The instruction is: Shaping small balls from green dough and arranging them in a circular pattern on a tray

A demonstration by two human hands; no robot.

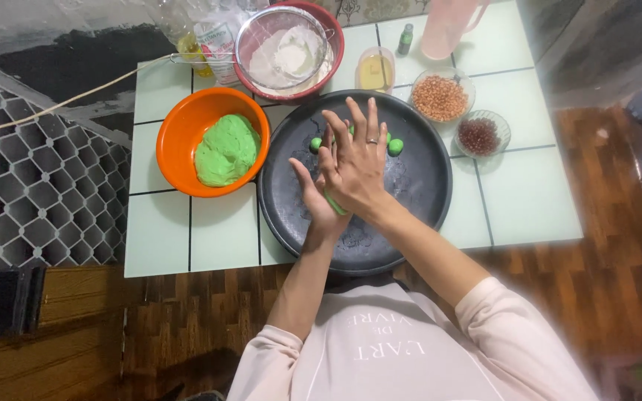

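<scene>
A: Head view, from near to far. What do the hands do?

B: Over the near half of the round black tray (417, 215), the right hand (358, 167) lies flat on the left hand (313, 194), palm against palm, fingers stretched out and slightly spread. The grip is pressed together on a piece of green dough (336, 203); only a small green edge shows between the palms, near the wrists.

A: So the fingers do not curl around it?

B: No, they are straight. The dough is squeezed between the flat palms only.

A: What is behind the hands?

B: On the tray, just behind the fingertips, are small green dough balls (395, 146), partly hidden by the hands. To the left of the tray, touching its rim, an orange bowl (176, 137) holds a big lump of green dough (226, 151).

A: And farther?

B: At the far side of the counter (529, 200) a red bowl (334, 44) with a sieve of white flour (285, 53), and to the right two small glass dishes, one with light brown peanuts (440, 97), one with dark red beans (478, 136).
</scene>
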